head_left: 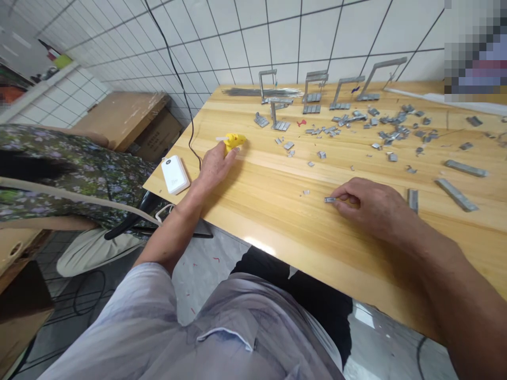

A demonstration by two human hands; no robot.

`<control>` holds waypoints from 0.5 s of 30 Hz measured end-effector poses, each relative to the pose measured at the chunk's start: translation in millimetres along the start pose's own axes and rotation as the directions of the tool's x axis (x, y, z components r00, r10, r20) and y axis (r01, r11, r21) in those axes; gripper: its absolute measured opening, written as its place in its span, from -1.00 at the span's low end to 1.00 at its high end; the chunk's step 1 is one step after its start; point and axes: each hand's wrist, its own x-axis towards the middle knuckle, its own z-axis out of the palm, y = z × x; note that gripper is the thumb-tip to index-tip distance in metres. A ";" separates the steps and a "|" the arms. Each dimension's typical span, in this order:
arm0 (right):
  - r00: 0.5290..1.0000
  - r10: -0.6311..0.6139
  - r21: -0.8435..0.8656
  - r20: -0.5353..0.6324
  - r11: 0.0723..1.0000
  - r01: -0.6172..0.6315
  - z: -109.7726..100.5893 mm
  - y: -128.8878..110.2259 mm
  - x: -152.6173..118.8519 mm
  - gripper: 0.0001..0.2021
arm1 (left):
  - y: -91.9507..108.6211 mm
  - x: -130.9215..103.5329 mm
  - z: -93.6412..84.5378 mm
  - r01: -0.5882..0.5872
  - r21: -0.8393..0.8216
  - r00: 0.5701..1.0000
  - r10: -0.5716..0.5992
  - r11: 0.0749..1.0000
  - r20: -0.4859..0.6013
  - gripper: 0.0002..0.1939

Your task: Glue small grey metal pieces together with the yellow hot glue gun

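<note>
My left hand [216, 163] is wrapped round a yellow glue gun [236, 140] with a pale stick at its back end, near the table's left side. My right hand [366, 203] pinches a small grey piece [329, 200] just over the wooden tabletop. A tiny grey scrap [306, 192] lies left of that piece. Beside the right wrist is a short grey strip [413, 200]. Farther back, several small grey stands [280, 125] with upright posts and top arms are set along the table.
Many small grey pieces [396, 132] are scattered over the back right. Two grey bars [456, 194] lie at the right. Thin wires [253, 92] lie by the tiled wall. A white power bank [175, 174] sits at the left edge, near a black cord [192, 126]. Another person [79, 163] sits at the left.
</note>
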 end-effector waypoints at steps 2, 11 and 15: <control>1.000 0.009 -0.003 0.006 1.000 -0.009 0.4 -0.2 -0.2 -0.79 | -1.4 0.4 0.3 -0.006 0.002 1.000 0.006 1.000 0.006 -0.56; 1.000 0.015 -0.006 0.017 1.000 -0.015 -0.6 -1.1 -0.2 -0.80 | -5.2 2.5 -1.1 0.002 -0.033 0.995 -0.005 0.999 -0.097 -0.46; 1.000 0.004 -0.002 0.001 1.000 -0.004 -1.1 -2.1 0.2 -0.81 | -8.5 5.8 -6.4 0.023 -0.064 0.993 -0.030 0.998 -0.112 -0.52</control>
